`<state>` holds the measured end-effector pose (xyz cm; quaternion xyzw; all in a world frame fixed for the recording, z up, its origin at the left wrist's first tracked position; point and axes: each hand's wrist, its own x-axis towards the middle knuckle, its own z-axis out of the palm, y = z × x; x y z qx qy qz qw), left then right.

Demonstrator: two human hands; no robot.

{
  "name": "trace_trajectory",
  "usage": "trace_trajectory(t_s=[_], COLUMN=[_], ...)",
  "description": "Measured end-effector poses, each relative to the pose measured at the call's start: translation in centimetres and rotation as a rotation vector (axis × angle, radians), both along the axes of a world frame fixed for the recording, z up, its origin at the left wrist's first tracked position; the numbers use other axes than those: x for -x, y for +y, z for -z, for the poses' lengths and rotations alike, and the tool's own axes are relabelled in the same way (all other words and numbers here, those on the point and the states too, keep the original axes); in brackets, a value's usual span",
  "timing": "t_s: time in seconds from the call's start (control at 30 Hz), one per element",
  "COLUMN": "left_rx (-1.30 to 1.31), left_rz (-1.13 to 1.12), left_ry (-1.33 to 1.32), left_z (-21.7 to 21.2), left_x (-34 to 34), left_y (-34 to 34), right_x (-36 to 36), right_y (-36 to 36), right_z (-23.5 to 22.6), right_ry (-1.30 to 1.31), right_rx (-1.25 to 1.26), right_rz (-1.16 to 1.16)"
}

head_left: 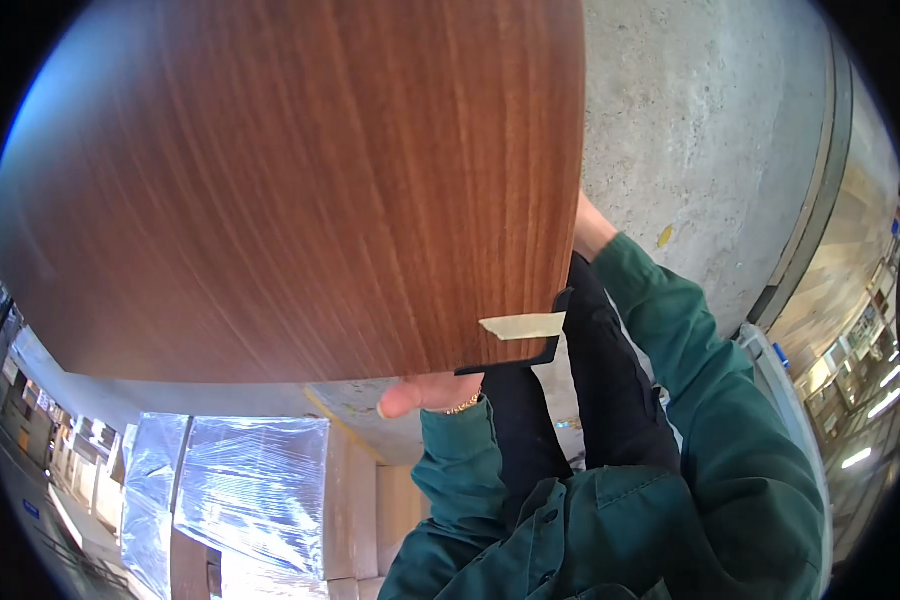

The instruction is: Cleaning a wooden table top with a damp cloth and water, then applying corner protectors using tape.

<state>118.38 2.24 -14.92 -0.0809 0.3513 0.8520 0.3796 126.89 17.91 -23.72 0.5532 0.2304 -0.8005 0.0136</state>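
A person in a dark green jacket and black trousers fills the lower right of the frame, seen from above. Both sleeves come up from the lower edge toward a large wood-grain panel that covers most of the upper left and centre of the frame.

The left hand sits at the panel's lower edge, just below centre; a thumb or finger shows beneath the edge and the rest is hidden behind the board, so its grip is closed on the panel from underneath. A thin gold-coloured bracelet circles that wrist.

The right hand is hidden behind the panel's right edge, only the bare forearm showing above the green cuff; whether that grip is open or closed cannot be told.

The panel is held up off the floor, its reddish-brown face toward the camera. A dark corner protector wraps its lower right corner, with a strip of pale masking tape across it.

Behind, in the upper right, lies a grey concrete floor. At the lower left stand stacks wrapped in clear plastic film
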Motion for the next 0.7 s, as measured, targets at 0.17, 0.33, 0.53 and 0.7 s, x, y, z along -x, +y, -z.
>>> trace_trajectory(t_s=[0.17,0.33,0.53,0.7], left_rx=[-0.353,0.453,0.240,0.370], left_rz=[0.028,-0.034,-0.014,-0.057], left_ry=[-0.048,0.002,-0.141,-0.162], left_z=[1.6,-0.9,-2.0,-3.4], left_x=[0.9,2.2,2.3,2.6], left_y=[-0.6,-1.1,0.5,1.4], right_x=[-2.9,-3.3,-2.0,-0.9], right_y=[0.1,-0.8,-2.6,-3.6], right_z=[-3.3,-8.8,-16.5,-17.1], right_ry=[-0.155,-0.008,0.124,0.019], right_rx=[-0.171,-0.068,-0.458,-0.680], right_rz=[-0.154,0.002,-0.013,-0.102])
